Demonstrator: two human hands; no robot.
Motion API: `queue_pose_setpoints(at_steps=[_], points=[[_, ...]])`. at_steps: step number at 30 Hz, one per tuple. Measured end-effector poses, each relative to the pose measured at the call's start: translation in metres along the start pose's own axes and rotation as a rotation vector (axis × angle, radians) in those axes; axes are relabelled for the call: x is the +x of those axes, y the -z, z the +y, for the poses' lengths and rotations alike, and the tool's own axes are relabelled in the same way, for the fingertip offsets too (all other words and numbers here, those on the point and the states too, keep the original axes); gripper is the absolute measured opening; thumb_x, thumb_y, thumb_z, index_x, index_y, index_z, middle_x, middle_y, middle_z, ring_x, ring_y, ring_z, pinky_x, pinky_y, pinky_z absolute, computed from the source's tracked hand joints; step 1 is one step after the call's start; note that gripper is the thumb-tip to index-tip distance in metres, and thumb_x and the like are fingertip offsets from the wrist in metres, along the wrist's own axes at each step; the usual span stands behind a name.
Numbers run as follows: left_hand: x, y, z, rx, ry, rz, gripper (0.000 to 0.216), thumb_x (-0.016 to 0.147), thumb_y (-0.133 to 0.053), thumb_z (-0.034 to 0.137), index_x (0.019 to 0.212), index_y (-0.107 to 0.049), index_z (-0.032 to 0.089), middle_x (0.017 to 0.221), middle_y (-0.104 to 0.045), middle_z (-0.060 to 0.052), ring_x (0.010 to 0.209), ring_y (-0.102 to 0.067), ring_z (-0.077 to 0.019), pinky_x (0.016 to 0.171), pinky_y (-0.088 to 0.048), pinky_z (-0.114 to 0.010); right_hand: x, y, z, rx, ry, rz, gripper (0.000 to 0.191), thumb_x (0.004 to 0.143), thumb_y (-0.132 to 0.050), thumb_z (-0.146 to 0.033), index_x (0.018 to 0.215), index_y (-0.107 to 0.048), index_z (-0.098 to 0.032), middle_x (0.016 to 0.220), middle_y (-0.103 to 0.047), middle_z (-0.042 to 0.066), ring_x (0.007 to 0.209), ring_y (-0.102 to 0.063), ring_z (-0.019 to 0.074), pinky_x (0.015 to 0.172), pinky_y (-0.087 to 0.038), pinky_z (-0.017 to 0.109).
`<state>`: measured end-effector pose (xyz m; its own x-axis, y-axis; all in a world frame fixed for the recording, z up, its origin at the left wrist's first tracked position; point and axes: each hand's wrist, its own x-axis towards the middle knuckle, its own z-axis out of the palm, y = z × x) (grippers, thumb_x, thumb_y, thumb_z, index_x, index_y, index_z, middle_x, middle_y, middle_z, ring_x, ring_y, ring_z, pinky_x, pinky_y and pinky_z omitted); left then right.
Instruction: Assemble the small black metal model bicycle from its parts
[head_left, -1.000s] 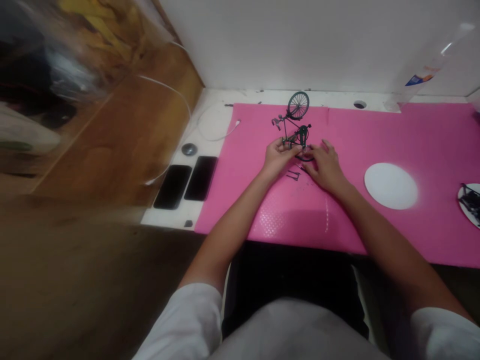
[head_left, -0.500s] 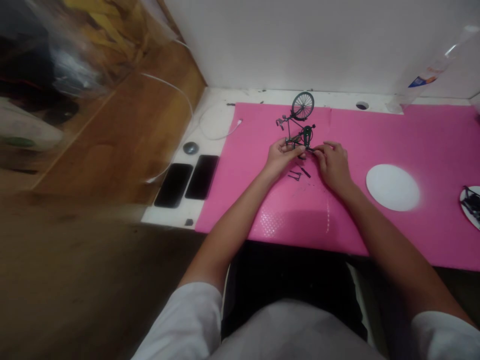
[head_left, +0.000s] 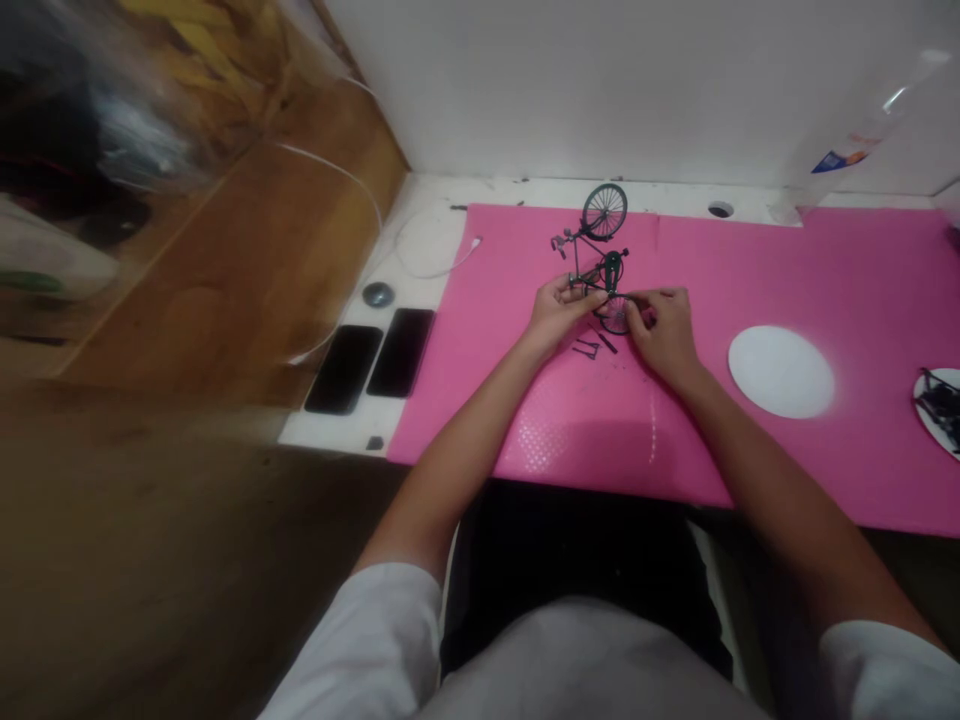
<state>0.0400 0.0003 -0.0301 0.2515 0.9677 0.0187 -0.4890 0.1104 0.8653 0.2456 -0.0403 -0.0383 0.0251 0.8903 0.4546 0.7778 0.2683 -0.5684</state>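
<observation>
Fingers [head_left: 595, 301] on a model bicycle [head_left: 613, 270]

Left hand [head_left: 556, 314] clamped it, left of the white disc [head_left: 781, 371]; whether the right hand [head_left: 664, 335] gripped was unclear. Both wheels [head_left: 604, 212] appeared fitted; black pieces [head_left: 607, 343] left of the disc seemed unfitted. Fingers partly hid the bicycle; a plate [head_left: 939, 437] right of the disc was cut off.

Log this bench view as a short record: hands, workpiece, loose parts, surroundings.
left_hand: left hand grips the miniature bicycle
right_hand: right hand at the bicycle's near wheel; exact grip unclear
loose_parts: small dark pieces on the pink mat, just nearer the wearer than the bicycle
right_side: white disc; farther right, white plate holding dark parts
left_side: two black phones
</observation>
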Motion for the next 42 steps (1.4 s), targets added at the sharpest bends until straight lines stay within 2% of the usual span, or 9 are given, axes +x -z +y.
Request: queue_pose_setpoints(at_steps=[6, 10, 15, 19, 22, 31, 35, 38, 42], points=[[0.001, -0.001, -0.002, 0.029, 0.008, 0.015, 0.055, 0.067, -0.112, 0.033, 0.103, -0.074, 0.018, 0.091, -0.085, -0.003, 0.075, -0.082, -0.0155, 0.083, -0.070, -0.032, 0.002, 0.010, -0.013, 0.015, 0.114, 0.077, 0.035, 0.109, -0.065, -0.046, 0.136, -0.077, -0.027, 0.125, -0.083, 0.011, 0.121, -0.068, 0.0351, 0.118, -0.050, 0.066], [0.002, 0.000, -0.007, 0.055, -0.016, 0.010, 0.058, 0.067, -0.111, 0.031, 0.108, -0.073, 0.017, 0.092, -0.086, -0.003, 0.075, -0.083, -0.0167, 0.084, -0.071, -0.033, 0.001, 0.015, -0.020, 0.061, 0.192, 0.088, 0.031, 0.110, -0.067, -0.055, 0.123, -0.080, -0.029, 0.109, -0.084, 0.008, 0.108, -0.071, 0.0321, 0.109, -0.056, 0.060], [0.003, 0.000, -0.012, 0.113, -0.021, 0.010, 0.053, 0.070, -0.109, 0.032, 0.106, -0.073, 0.017, 0.092, -0.086, -0.004, 0.077, -0.085, -0.0180, 0.084, -0.072, -0.034, 0.001, 0.014, -0.016, 0.046, 0.239, 0.074, 0.029, 0.112, -0.065, -0.053, 0.106, -0.080, -0.029, 0.100, -0.084, 0.007, 0.101, -0.070, 0.0305, 0.102, -0.057, 0.057], [0.002, -0.001, -0.015, 0.183, -0.069, 0.047, 0.047, 0.072, -0.107, 0.029, 0.105, -0.076, 0.017, 0.094, -0.087, -0.005, 0.082, -0.086, -0.0187, 0.086, -0.072, -0.033, 0.004, 0.014, -0.013, -0.012, 0.247, 0.086, 0.026, 0.110, -0.066, -0.048, 0.096, -0.073, -0.027, 0.090, -0.076, 0.007, 0.098, -0.065, 0.0304, 0.097, -0.056, 0.055], [0.002, 0.000, -0.016, 0.248, -0.118, 0.098, 0.043, 0.072, -0.104, 0.024, 0.106, -0.078, 0.017, 0.097, -0.088, -0.006, 0.088, -0.086, -0.0187, 0.089, -0.071, -0.033, 0.004, 0.011, -0.013, -0.054, 0.214, 0.040, 0.026, 0.109, -0.064, -0.046, 0.092, -0.065, -0.026, 0.087, -0.071, 0.008, 0.098, -0.062, 0.0308, 0.093, -0.054, 0.052], [0.000, -0.002, -0.017, 0.320, -0.138, 0.096, 0.038, 0.075, -0.100, 0.017, 0.107, -0.081, 0.016, 0.099, -0.088, -0.007, 0.089, -0.086, -0.0199, 0.092, -0.072, -0.036, 0.003, 0.006, -0.010, -0.058, 0.150, -0.093, 0.058, 0.119, -0.038, -0.062, 0.074, -0.049, -0.028, 0.074, -0.061, 0.008, 0.088, -0.057, 0.0286, 0.083, -0.049, 0.047], [0.000, 0.000, -0.017, 0.337, -0.137, 0.086, 0.039, 0.075, -0.100, 0.018, 0.108, -0.080, 0.017, 0.100, -0.089, -0.008, 0.090, -0.087, -0.0199, 0.091, -0.073, -0.035, 0.001, 0.006, -0.012, -0.032, 0.114, -0.147, 0.067, 0.119, -0.029, -0.069, 0.075, -0.056, -0.028, 0.078, -0.067, 0.011, 0.091, -0.060, 0.0301, 0.084, -0.049, 0.047], [0.001, 0.002, -0.017, 0.356, -0.171, 0.091, 0.038, 0.075, -0.100, 0.019, 0.109, -0.081, 0.017, 0.104, -0.089, -0.008, 0.095, -0.087, -0.0200, 0.094, -0.072, -0.034, -0.001, 0.005, -0.018, -0.011, 0.108, -0.164, 0.068, 0.119, -0.027, -0.068, 0.078, -0.061, -0.027, 0.082, -0.072, 0.012, 0.093, -0.060, 0.0310, 0.091, -0.051, 0.051], [0.003, 0.005, -0.019, 0.384, -0.237, 0.138, 0.037, 0.076, -0.100, 0.023, 0.108, -0.082, 0.017, 0.105, -0.089, -0.008, 0.094, -0.085, -0.0192, 0.091, -0.070, -0.033, -0.003, 0.001, -0.022, -0.036, 0.069, -0.106, 0.052, 0.115, -0.047, -0.063, 0.089, -0.070, -0.025, 0.088, -0.075, 0.012, 0.102, -0.061, 0.0344, 0.102, -0.050, 0.059]])
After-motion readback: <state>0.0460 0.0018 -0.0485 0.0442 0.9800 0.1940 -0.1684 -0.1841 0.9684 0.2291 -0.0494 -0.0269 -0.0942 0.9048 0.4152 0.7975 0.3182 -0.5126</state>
